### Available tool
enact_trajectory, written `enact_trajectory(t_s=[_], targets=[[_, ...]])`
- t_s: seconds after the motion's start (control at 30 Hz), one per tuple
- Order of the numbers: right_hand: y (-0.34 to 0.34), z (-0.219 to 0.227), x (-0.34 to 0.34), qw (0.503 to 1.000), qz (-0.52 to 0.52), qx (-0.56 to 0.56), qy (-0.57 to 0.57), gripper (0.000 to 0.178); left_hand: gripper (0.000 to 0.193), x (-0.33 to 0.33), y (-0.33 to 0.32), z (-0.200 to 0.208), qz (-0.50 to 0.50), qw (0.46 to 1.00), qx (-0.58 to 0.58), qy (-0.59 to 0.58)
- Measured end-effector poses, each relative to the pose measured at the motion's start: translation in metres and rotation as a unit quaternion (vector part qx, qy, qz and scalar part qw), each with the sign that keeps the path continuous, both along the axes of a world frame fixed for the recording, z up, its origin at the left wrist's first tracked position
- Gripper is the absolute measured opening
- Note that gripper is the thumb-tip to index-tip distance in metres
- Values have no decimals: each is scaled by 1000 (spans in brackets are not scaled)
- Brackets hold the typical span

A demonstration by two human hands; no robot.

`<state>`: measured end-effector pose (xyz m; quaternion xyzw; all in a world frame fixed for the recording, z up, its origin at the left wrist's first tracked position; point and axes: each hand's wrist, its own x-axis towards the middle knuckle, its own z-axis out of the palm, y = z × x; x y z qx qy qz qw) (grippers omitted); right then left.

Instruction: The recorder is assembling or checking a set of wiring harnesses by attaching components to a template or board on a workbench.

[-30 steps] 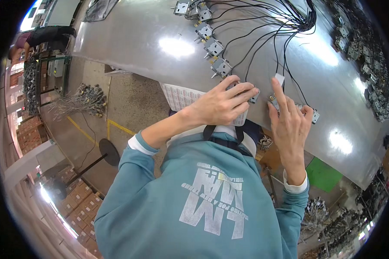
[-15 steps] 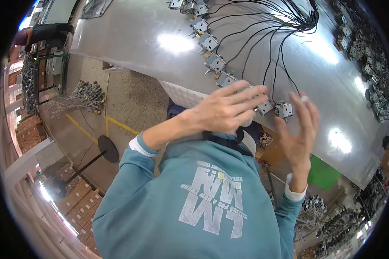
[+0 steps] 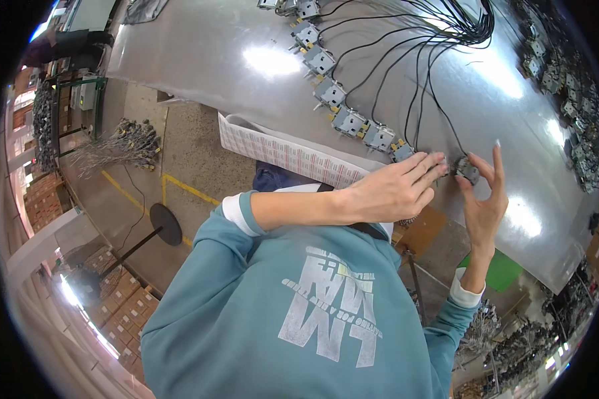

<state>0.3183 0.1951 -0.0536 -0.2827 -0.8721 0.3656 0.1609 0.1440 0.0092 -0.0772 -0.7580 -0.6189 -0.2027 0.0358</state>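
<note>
Between the thumb and a finger of my right hand (image 3: 484, 206) is a small grey metal box (image 3: 469, 173) with a black cable; another finger points up, away from it. To its left, my left hand (image 3: 402, 191) reaches across with its fingers stretched out, their tips over another metal unit that is mostly hidden. The left thumb is out of sight. A curved row of similar box-shaped metal units with yellowish parts, such as this metal unit (image 3: 379, 137), leads up and left from my left fingertips. Black cables (image 3: 476, 33) fan out from a bundle to the units.
A white label sheet (image 3: 279, 154) with reddish print hangs at the front edge of the shiny metal table (image 3: 199, 60). Many more metal units (image 3: 572, 110) are heaped along the right side. A round black stand base (image 3: 166, 225) is at left, beyond bundled cables (image 3: 130, 149).
Both hands have moved: the left to the right and nearer me, the right slightly right. My right fingers have closed on the end metal box, which is shifted right. More of the label sheet shows.
</note>
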Motion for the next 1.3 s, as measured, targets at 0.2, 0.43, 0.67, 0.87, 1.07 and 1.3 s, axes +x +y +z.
enact_trajectory(t_s=[0.2,0.43,0.67,0.87,1.07,1.3], targets=[[-17,-3,-16,998,18,-52,25,99,20,-6,1,4,-22,999,21,35],[-21,0,-4,994,-19,-103,27,104,21,5,1,-3,-34,999,24,32],[17,13,21,973,32,-226,23,43,22,7,5,5,-25,999,1,33],[14,-2,7,976,-6,-217,-17,16,22,9,5,5,-16,1000,6,13],[7,-4,1,989,12,-148,-25,14,21,10,3,-1,-11,1000,14,8],[2,-13,4,993,13,-118,4,9,20,9,3,-1,-12,1000,14,15]])
